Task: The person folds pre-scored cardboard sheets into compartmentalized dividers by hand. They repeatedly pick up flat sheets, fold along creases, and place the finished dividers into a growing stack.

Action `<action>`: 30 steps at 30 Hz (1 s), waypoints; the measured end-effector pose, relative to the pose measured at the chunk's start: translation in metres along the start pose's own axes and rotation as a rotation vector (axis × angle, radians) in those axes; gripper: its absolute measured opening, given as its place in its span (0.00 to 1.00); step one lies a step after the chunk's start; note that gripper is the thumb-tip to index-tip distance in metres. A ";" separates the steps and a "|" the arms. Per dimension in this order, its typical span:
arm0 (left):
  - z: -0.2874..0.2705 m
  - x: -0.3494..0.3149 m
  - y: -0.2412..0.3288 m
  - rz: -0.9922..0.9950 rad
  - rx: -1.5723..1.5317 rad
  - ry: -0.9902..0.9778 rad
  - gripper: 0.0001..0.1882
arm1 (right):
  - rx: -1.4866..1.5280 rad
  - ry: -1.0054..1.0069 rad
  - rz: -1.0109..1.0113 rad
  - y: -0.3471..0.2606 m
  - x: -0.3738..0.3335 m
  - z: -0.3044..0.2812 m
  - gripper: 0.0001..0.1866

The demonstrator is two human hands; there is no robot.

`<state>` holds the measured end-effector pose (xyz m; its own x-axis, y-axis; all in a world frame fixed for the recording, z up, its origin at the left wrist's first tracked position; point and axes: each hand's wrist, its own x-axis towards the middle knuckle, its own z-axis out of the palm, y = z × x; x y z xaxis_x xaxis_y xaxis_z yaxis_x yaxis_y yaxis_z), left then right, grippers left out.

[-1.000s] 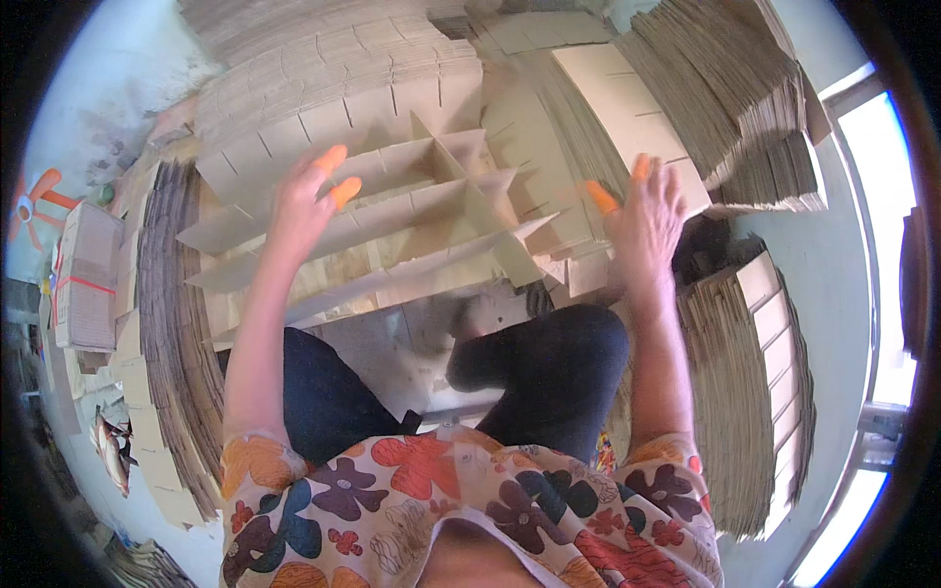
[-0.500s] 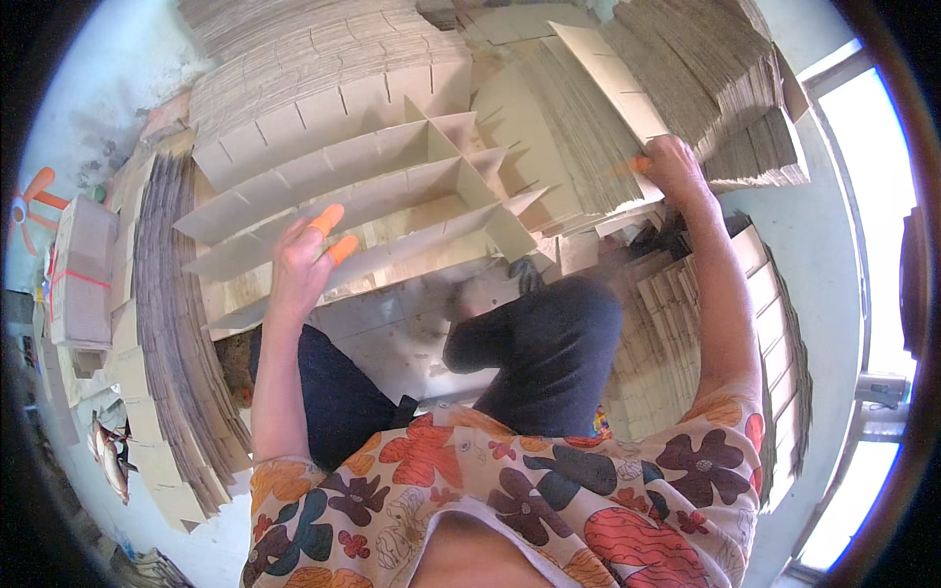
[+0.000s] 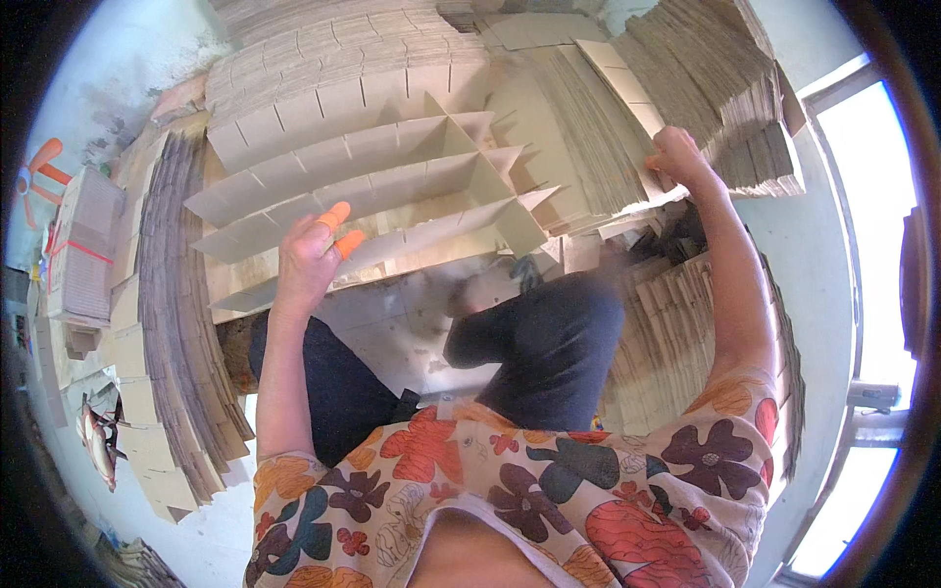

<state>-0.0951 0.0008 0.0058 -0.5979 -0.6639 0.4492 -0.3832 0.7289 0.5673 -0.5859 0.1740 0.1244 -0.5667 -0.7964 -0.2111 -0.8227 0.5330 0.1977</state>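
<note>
My left hand [image 3: 312,257] hovers over a partly assembled cardboard divider [image 3: 377,186], its long slotted strips standing on edge and crossed by a short strip at their right end. Orange finger covers sit on its thumb and index finger, which are apart with nothing visible between them. Farther right, my right hand [image 3: 679,157] pinches the near end of a slotted cardboard strip [image 3: 619,83]. That strip lies along the side of a row of tightly packed cardboard strips [image 3: 578,127]. The fingertips of this hand are partly hidden behind its knuckles.
Stacked slotted cardboard [image 3: 343,73] fills the back, with another tall stack [image 3: 696,69] at the far right. More cardboard piles [image 3: 181,314] line the left side, near a white box [image 3: 83,245] and an orange-bladed fan [image 3: 41,176]. My bent knees are below the divider.
The strip at my right hand has turned, now showing its slits, and sits closer against the far-right stack. My left hand keeps its pose over the divider. The view has shifted slightly.
</note>
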 end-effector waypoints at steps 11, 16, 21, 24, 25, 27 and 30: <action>-0.003 -0.004 -0.001 0.042 -0.028 0.066 0.21 | -0.092 0.092 -0.033 -0.048 -0.020 0.004 0.26; -0.017 -0.010 -0.005 0.002 0.049 0.047 0.22 | -0.162 0.078 -0.090 -0.071 -0.020 0.007 0.31; -0.019 -0.012 -0.003 0.015 0.054 0.066 0.22 | -0.398 0.479 -0.070 -0.029 -0.020 0.006 0.16; -0.015 -0.013 -0.004 0.036 0.065 0.050 0.22 | -0.290 0.441 -0.022 -0.007 -0.018 -0.007 0.14; -0.010 -0.015 -0.007 0.049 0.063 0.032 0.22 | -0.239 0.430 -0.022 -0.005 -0.018 -0.011 0.13; -0.002 -0.014 -0.007 0.074 0.079 -0.013 0.21 | -0.281 0.499 0.001 -0.009 -0.030 -0.018 0.14; 0.011 -0.012 -0.004 0.067 0.121 -0.101 0.16 | -0.252 0.595 0.017 -0.010 -0.038 -0.026 0.20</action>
<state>-0.0943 0.0077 -0.0089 -0.6900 -0.5978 0.4081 -0.4186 0.7895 0.4488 -0.5552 0.1919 0.1552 -0.3984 -0.8492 0.3467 -0.7369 0.5214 0.4303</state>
